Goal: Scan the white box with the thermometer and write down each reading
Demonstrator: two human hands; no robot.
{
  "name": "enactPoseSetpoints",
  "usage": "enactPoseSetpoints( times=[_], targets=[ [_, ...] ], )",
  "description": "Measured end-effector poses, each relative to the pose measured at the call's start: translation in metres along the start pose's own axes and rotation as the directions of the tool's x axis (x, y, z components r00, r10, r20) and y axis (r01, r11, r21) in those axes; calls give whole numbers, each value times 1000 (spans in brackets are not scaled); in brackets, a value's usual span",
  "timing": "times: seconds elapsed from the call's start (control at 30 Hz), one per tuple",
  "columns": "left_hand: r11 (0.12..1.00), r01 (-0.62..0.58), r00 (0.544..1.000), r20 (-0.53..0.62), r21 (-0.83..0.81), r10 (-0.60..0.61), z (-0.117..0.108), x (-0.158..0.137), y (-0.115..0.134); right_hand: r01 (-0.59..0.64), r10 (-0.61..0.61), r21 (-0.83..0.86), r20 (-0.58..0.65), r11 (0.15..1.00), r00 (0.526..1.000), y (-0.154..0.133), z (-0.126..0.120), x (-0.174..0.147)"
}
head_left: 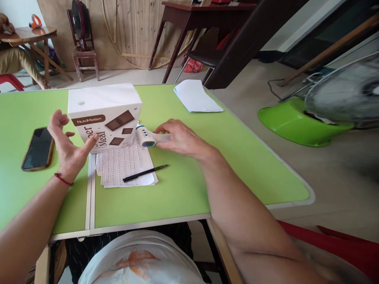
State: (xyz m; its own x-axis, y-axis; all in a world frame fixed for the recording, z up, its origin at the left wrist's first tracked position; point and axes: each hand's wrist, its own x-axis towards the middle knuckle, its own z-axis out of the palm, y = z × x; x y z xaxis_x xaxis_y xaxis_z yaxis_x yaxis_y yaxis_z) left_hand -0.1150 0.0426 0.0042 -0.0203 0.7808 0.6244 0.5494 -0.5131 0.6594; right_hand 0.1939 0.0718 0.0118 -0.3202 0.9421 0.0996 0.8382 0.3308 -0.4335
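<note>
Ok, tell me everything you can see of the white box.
The white box, apparently cardboard, looks closed and stands on the green table, hiding part of the handwritten sheets. Its front bears a brown label reading NutriMotion, pictures of dark brown squares, and sideways lettering, partly covered, including Meal. A small round mark shows on top. The thumb of the left hand overlaps the front; whether it or the handheld device alongside actually touches is unclear.

A fan [80, 24] sits on a wooden chair [85, 54]; a dark desk [189, 11] stands rightward.
</note>
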Motion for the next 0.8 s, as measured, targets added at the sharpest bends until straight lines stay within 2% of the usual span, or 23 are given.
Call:
enactPoseSetpoints(
  times=[0.03, 0.1, 0.13, 0.2, 0.3, 0.43, 0.53, 0.67, 0.73, 0.8],
  targets=[
    [995, -52, 992, -107, 79, 61, 0, -1, 3, 16, -18, 55, 45, 998, 999, -4, -3, -3],
    [965, -161, 938, -271, 207, 215, 1, -5, 10, 44, -77, 149, 222, 988, 972, -12, -9, -9],
    [940, -227, 918, -267, 255, 294, 2, -7, 15, 57, -105, 156, 318, 986, 942, -17, -10, -12],
    [877, -368, 881, -186, 309, 435, 6, -11, 24, 107, -130, 77, 444, 991, 886, -26, -10, -17],
    [825, -515, 852, 35, 234, 522, 12, -18, 36, 198, -132, -85, 486, 977, 864, -38, -7, -22],
    [838, -540, 819, 281, 83, 500, 18, -22, 42, 226, -135, -133, 488, 965, 863, -42, -3, -25],
    [855, -516, 810, 354, 53, 467, 19, -23, 43, 191, -102, -140, 481, 971, 871, -38, -8, -24],
    [861, -508, 782, 415, -4, 464, 20, -25, 43, 81, -23, -154, 346, 985, 938, -31, -28, -23],
    [852, -522, 729, 495, -43, 472, 22, -26, 42, 8, 13, -89, 239, 996, 971, -31, -36, -25],
    [845, -528, 641, 616, -79, 458, 25, -28, 40, -43, 39, 64, 65, 997, 997, -32, -35, -28]
  ],
)
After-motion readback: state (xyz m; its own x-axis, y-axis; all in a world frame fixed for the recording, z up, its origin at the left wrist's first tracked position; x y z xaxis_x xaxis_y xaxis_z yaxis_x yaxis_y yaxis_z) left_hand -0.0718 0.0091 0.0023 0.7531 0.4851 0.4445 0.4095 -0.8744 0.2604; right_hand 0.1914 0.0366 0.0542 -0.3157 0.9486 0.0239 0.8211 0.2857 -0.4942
